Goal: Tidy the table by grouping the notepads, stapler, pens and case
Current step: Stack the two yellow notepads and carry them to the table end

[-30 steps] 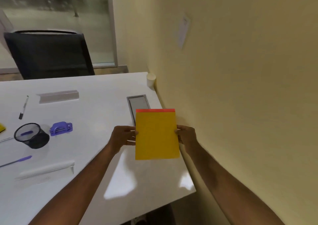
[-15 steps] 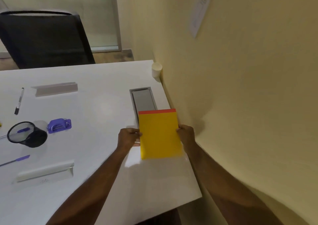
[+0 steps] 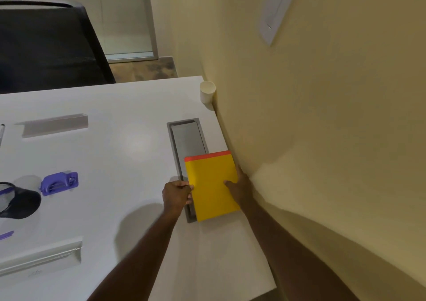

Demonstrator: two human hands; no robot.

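A yellow notepad point(image 3: 211, 185) with a red top strip lies low over the table's right edge, partly covering the grey cable hatch point(image 3: 187, 139). My left hand point(image 3: 176, 195) grips its left edge. My right hand point(image 3: 239, 185) holds its right edge, thumb on the cover. A purple stapler point(image 3: 60, 183) sits at the left. A black mesh pen case point(image 3: 18, 202) lies on its side beside it, a purple pen point(image 3: 4, 192) at its mouth. Another purple pen point(image 3: 5, 235) and a black marker point(image 3: 1, 131) show at the left border.
The white table point(image 3: 110, 153) abuts a yellow wall point(image 3: 322, 139) on the right. A white paper cup point(image 3: 207, 92) stands in the far right corner. Two grey angled name holders point(image 3: 54, 125) point(image 3: 41, 258) lie on the left. A black chair point(image 3: 46, 47) stands behind the table.
Both hands have lowered the yellow notepad down and forward toward the table by the wall, over the cable hatch. The camera has tipped downward and moved closer.
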